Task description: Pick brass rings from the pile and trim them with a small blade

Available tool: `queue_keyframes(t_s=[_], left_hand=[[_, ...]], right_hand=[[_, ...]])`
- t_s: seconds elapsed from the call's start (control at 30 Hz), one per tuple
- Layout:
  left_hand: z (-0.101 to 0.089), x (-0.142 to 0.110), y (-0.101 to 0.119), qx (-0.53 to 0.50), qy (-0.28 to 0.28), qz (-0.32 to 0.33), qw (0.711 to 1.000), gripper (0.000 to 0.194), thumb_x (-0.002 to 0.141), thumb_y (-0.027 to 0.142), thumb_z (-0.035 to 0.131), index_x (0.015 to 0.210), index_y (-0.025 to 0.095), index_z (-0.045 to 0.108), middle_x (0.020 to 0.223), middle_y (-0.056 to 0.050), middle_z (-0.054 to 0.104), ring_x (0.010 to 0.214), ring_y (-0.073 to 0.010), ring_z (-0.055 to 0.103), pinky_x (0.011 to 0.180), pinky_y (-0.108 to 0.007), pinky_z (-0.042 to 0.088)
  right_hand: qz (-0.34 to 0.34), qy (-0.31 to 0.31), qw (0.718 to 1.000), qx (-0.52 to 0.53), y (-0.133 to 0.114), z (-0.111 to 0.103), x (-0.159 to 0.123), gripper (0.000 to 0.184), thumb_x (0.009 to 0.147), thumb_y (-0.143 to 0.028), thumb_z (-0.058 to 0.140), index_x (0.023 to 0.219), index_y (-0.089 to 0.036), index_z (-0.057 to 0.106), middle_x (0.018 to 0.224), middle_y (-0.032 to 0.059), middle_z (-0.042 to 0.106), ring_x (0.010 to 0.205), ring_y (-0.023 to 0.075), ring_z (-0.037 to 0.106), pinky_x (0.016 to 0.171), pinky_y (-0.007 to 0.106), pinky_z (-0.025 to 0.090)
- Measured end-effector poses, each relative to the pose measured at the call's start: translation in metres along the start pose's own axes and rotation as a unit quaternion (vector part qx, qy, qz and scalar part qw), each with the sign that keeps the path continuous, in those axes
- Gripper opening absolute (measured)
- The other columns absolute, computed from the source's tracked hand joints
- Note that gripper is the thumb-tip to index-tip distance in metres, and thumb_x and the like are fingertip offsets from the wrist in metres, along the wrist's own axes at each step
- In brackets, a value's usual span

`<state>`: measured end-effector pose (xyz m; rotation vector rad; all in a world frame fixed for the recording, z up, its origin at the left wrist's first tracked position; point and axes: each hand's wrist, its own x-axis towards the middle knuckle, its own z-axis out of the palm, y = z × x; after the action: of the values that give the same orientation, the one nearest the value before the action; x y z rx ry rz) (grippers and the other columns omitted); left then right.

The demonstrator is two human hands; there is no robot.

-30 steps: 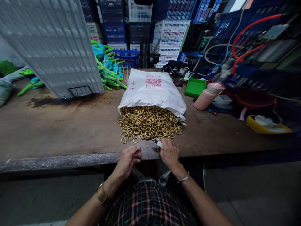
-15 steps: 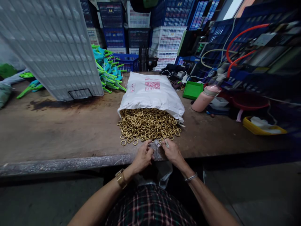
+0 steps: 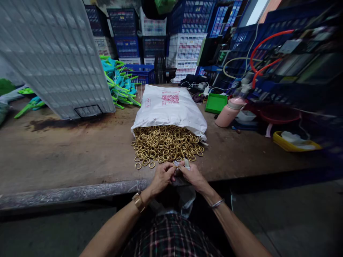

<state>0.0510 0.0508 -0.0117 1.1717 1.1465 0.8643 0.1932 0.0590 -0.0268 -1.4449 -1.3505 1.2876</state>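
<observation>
Fingers: curling together on both hands, pinching a small clear plastic bag point(image 3: 179, 170) between them, just in front of the heap of brass-coloured metal rings point(image 3: 166, 144).
Left hand point(image 3: 162, 177): closing on the left side of the small clear plastic bag, gold watch point(image 3: 138, 202) showing on the wrist.
Right hand point(image 3: 193, 175): closing on the right side of that bag, fingertips nearly touching those of the left hand, thin silver bangle point(image 3: 216, 203) sitting on the wrist.
Rings: spilling out of the open mouth of a white woven sack point(image 3: 169, 105) with red print, a few lying loose at the heap's left front corner.
Bench: worn brown wooden worktop point(image 3: 66, 153) carrying the heap, both hands hovering at its near edge.
Behind left of the heap: leaning a large translucent ribbed plastic panel point(image 3: 53, 53), beside green and blue plastic pieces point(image 3: 119, 82).
Right of the heap: lying a pink cylindrical bottle point(image 3: 227, 112) and a green shallow tray point(image 3: 215, 103).
</observation>
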Motion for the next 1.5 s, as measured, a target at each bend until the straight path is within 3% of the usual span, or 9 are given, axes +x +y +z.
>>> queue_keyframes(t_s=[0.13,0.27,0.5,0.8,1.13,1.5], left_hand=[[-0.001,-0.001,-0.006,0.033,0.045,0.073,0.996,0.020,0.075,0.032,0.051,0.072,0.014,0.059,0.055,0.002,0.052,0.045,-0.0077,0.045,0.044,-0.018,0.037],[-0.003,-0.004,-0.005,0.071,0.051,0.112,0.990,0.020,0.077,0.030,0.051,0.074,0.014,0.063,0.060,0.000,0.056,0.051,-0.0089,0.046,0.049,-0.019,0.038],[-0.002,-0.009,-0.002,0.026,0.004,0.074,0.997,0.023,0.076,0.033,0.051,0.073,0.013,0.062,0.061,0.000,0.055,0.047,-0.0078,0.045,0.045,-0.019,0.037],[-0.009,-0.015,-0.001,-0.072,-0.066,-0.040,0.994,0.035,0.074,0.050,0.050,0.077,0.014,0.051,0.060,0.002,0.053,0.044,-0.0057,0.047,0.042,-0.017,0.038],[-0.011,-0.015,-0.004,-0.093,-0.069,-0.046,0.992,0.037,0.071,0.052,0.053,0.074,0.015,0.050,0.059,0.002,0.053,0.043,-0.0063,0.048,0.042,-0.019,0.038],[-0.011,-0.012,-0.010,-0.090,-0.055,-0.047,0.993,0.037,0.070,0.052,0.053,0.074,0.015,0.048,0.061,0.002,0.054,0.043,-0.0058,0.047,0.041,-0.018,0.036]], right_hand=[[-0.013,-0.006,0.999,-0.041,-0.005,0.003,0.000,0.030,0.077,-0.045,0.045,0.063,-0.019,0.043,0.048,-0.0080,0.036,0.042,0.0056,0.028,0.042,0.019,0.025],[0.006,-0.035,0.997,-0.061,-0.011,0.006,-0.003,0.035,0.080,-0.048,0.040,0.060,-0.019,0.044,0.046,-0.0064,0.040,0.040,0.0060,0.030,0.041,0.020,0.025],[-0.012,-0.027,0.999,-0.043,-0.010,0.010,-0.001,0.031,0.077,-0.046,0.044,0.063,-0.018,0.047,0.052,-0.0054,0.043,0.044,0.0063,0.032,0.042,0.020,0.026],[-0.037,-0.030,0.997,-0.064,-0.015,0.014,-0.002,0.024,0.072,-0.039,0.046,0.059,-0.018,0.046,0.053,-0.0052,0.041,0.051,0.0079,0.035,0.050,0.021,0.031],[-0.032,-0.043,0.997,-0.053,-0.006,0.016,0.001,0.025,0.075,-0.039,0.044,0.061,-0.018,0.047,0.053,-0.0042,0.045,0.050,0.0084,0.038,0.050,0.022,0.032],[-0.066,-0.009,0.992,-0.110,-0.006,0.019,0.002,0.027,0.073,-0.040,0.045,0.057,-0.018,0.047,0.054,-0.0041,0.044,0.055,0.0097,0.039,0.054,0.023,0.033]])
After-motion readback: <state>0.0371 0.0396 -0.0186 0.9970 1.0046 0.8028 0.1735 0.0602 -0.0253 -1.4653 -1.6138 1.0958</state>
